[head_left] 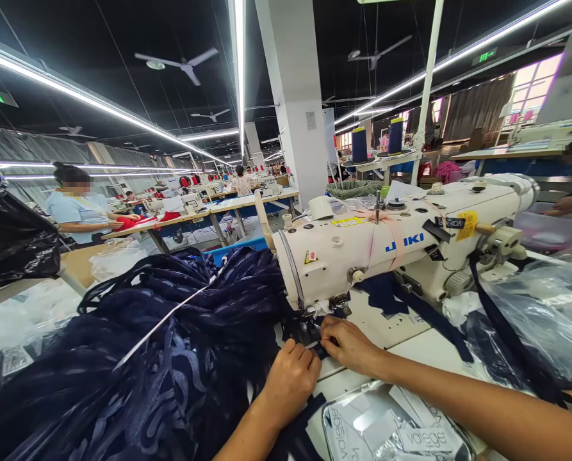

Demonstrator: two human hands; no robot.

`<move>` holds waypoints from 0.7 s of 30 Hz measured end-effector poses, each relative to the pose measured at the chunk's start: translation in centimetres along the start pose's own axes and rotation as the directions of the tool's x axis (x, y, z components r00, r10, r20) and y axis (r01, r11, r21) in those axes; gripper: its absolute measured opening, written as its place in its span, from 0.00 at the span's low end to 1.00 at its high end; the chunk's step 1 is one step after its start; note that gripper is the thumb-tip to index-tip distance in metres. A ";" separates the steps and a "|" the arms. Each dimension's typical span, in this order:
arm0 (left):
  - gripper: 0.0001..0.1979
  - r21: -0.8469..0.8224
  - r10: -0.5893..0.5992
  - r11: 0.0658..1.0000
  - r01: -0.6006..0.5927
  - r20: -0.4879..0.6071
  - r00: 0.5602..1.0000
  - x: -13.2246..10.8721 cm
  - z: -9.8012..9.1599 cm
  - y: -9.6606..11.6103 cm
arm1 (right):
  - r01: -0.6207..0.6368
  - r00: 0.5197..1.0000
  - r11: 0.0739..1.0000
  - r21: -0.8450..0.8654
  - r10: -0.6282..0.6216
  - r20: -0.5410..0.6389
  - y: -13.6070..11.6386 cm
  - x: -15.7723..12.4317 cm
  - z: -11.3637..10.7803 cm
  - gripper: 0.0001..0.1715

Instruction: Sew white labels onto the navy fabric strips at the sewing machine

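A white sewing machine (357, 237) with blue lettering stands in front of me, its needle area low at the left end. Just below the needle, my left hand (293, 374) is closed on navy fabric (309, 410), with the fingers curled down. Beside it, my right hand (346, 342) pinches at the presser foot; a dark edge of cloth shows there, though the fingertips hide most of it. A large heap of navy straps (170, 358) lies to the left of the machine, with a white cord (168, 320) across it.
A metal tray (334, 435) of white "valege" labels (424, 438) sits in front of my right forearm. Clear plastic bags (549, 314) lie at the right. Navy thread cones (359, 145) stand behind the machine. A person in light blue (74, 208) works at the far left.
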State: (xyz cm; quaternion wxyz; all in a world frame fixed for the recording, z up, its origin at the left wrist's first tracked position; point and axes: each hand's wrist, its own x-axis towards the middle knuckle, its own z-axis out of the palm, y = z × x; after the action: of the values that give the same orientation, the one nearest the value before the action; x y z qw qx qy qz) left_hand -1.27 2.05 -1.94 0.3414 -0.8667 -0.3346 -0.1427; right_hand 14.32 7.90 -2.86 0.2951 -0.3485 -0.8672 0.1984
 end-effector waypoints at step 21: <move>0.09 -0.092 -0.073 0.992 0.085 0.124 0.990 -0.3 -1.0 -0.5 | 0.337 0.941 0.806 -0.486 -0.283 0.185 -1.9 -2.5 -0.5 0.08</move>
State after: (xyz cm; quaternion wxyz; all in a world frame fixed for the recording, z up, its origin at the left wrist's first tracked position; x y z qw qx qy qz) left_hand -1.85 1.52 -1.06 0.2721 -0.8753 -0.3815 -0.1195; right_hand 15.19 4.90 -2.41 0.1753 -0.2570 -0.9476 -0.0720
